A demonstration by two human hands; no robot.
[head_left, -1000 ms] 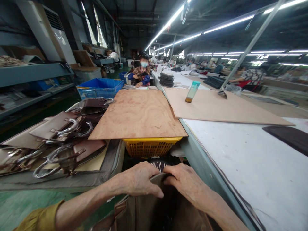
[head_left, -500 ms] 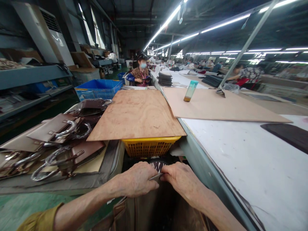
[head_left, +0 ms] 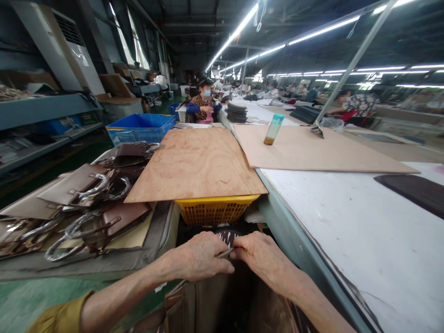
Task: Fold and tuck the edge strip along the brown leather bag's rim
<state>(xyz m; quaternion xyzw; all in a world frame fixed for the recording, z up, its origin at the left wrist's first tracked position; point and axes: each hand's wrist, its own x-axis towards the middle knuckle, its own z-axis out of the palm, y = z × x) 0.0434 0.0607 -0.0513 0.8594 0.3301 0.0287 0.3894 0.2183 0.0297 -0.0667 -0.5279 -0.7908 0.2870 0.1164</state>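
Note:
Low in the middle of the view, a brown bag [head_left: 208,303] stands with its mouth open and its dark inside facing up. My left hand [head_left: 199,256] and my right hand [head_left: 260,256] meet at its far edge. Between their fingertips shows a thin greyish-brown edge [head_left: 225,252], apparently the bag's rim. Both hands pinch it, thumbs on the near side. Just beyond the fingers is a patch of dark cloth with white marks [head_left: 227,237]. The fingers' undersides are hidden.
Finished-looking handbags [head_left: 72,185] with wrapped handles lie piled at left. A plywood board [head_left: 201,162] rests over a yellow basket [head_left: 217,210]. At right, a white-topped table [head_left: 329,222] carries a cardboard sheet [head_left: 312,152] and a clear bottle [head_left: 274,129]. A masked person [head_left: 201,104] sits beyond.
My left thumb has shifted slightly to the right along the edge, closer to my right hand. The grip of both hands stays. The person across has moved their arms.

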